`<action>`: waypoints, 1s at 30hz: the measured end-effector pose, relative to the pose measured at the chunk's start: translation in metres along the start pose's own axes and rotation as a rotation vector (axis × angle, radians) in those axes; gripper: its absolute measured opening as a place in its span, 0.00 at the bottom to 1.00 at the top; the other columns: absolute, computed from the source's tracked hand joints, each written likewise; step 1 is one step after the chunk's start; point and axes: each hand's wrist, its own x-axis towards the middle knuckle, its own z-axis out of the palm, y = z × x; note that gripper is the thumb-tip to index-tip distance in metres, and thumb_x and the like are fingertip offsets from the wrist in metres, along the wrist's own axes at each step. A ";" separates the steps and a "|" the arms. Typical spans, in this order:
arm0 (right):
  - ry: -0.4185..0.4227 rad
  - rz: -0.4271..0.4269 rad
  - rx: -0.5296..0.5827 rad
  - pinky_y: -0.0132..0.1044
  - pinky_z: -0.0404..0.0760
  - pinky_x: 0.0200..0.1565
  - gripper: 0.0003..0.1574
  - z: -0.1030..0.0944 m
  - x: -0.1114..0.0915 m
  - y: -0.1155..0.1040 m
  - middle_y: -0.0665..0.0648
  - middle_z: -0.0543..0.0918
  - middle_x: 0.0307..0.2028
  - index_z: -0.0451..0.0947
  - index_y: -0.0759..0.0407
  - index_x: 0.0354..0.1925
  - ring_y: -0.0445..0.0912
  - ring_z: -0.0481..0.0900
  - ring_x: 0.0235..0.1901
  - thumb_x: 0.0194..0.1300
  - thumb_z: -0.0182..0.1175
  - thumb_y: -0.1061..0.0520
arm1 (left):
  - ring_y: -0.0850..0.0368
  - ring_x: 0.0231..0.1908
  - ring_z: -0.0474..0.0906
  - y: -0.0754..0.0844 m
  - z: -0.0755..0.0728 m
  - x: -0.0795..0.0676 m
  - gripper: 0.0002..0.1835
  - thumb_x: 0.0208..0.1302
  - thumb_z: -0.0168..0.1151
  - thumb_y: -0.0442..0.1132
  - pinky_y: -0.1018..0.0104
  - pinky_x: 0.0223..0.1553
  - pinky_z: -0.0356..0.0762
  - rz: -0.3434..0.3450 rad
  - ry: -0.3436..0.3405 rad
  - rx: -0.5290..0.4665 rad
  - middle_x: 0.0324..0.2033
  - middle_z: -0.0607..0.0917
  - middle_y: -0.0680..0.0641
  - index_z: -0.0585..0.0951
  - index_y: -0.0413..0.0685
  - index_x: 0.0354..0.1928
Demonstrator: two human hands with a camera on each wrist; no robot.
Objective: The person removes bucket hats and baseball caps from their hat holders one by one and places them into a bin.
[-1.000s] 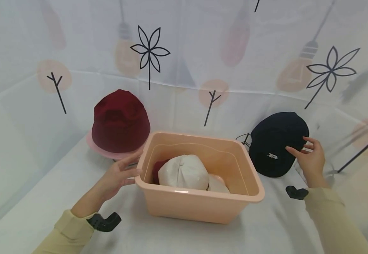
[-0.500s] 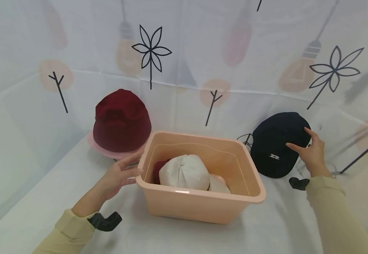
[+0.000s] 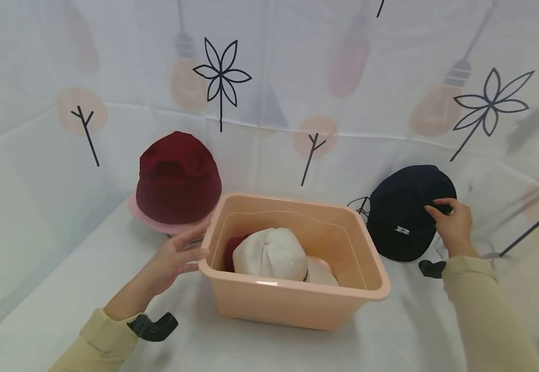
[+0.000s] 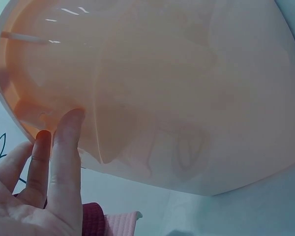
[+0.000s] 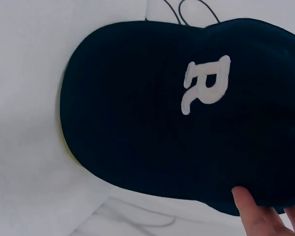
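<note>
A peach plastic bin (image 3: 292, 302) stands mid-table with a white cap (image 3: 271, 254) and a dark red piece of fabric (image 3: 233, 250) inside. My left hand (image 3: 173, 261) holds its left rim, the thumb at the rim and straight fingers (image 4: 66, 147) against the outer wall in the left wrist view. To the bin's right, a navy baseball cap (image 3: 406, 214) with a white letter R leans at the back. My right hand (image 3: 455, 227) pinches the cap's right edge. In the right wrist view the thumb (image 5: 246, 204) lies on the cap's front; the other fingertips are partly hidden.
Behind the bin's left side, a dark red bucket hat (image 3: 178, 178) sits on a pink hat (image 3: 146, 214). A printed white cloth (image 3: 260, 150) hangs behind. White cloth covers the table (image 3: 181, 341).
The right thumb and forefinger, spread apart half a second ago, have closed together on the navy cap's edge. The left hand and the bin have stayed in place.
</note>
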 end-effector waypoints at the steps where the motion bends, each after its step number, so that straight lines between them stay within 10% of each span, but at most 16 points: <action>1: 0.013 0.014 -0.007 0.33 0.71 0.35 0.22 0.000 0.000 0.000 0.68 0.72 0.47 0.71 0.71 0.50 0.47 0.71 0.30 0.63 0.59 0.57 | 0.38 0.62 0.61 0.000 0.000 0.000 0.37 0.60 0.62 0.38 0.50 0.48 0.75 0.002 -0.002 -0.001 0.65 0.61 0.39 0.59 0.52 0.70; 6: 0.005 0.091 0.043 0.23 0.68 0.19 0.16 0.000 0.001 -0.002 0.64 0.71 0.45 0.69 0.68 0.43 0.32 0.64 0.16 0.64 0.57 0.57 | 0.38 0.62 0.60 0.001 0.000 -0.002 0.37 0.61 0.61 0.38 0.51 0.48 0.75 0.012 -0.009 -0.006 0.65 0.61 0.39 0.58 0.51 0.71; 14: 0.049 0.206 0.229 0.24 0.74 0.16 0.09 -0.002 0.006 -0.007 0.52 0.66 0.43 0.66 0.51 0.30 0.32 0.68 0.15 0.64 0.56 0.60 | 0.37 0.61 0.61 -0.001 -0.001 0.000 0.37 0.61 0.60 0.38 0.50 0.48 0.75 0.010 -0.007 -0.003 0.65 0.61 0.38 0.57 0.50 0.71; 30: 0.099 0.298 0.411 0.26 0.74 0.14 0.12 -0.027 0.022 -0.025 0.48 0.63 0.34 0.64 0.48 0.30 0.32 0.69 0.16 0.64 0.54 0.62 | 0.39 0.62 0.60 -0.005 -0.002 0.004 0.37 0.60 0.62 0.38 0.49 0.48 0.75 0.006 0.007 0.001 0.65 0.62 0.40 0.58 0.51 0.71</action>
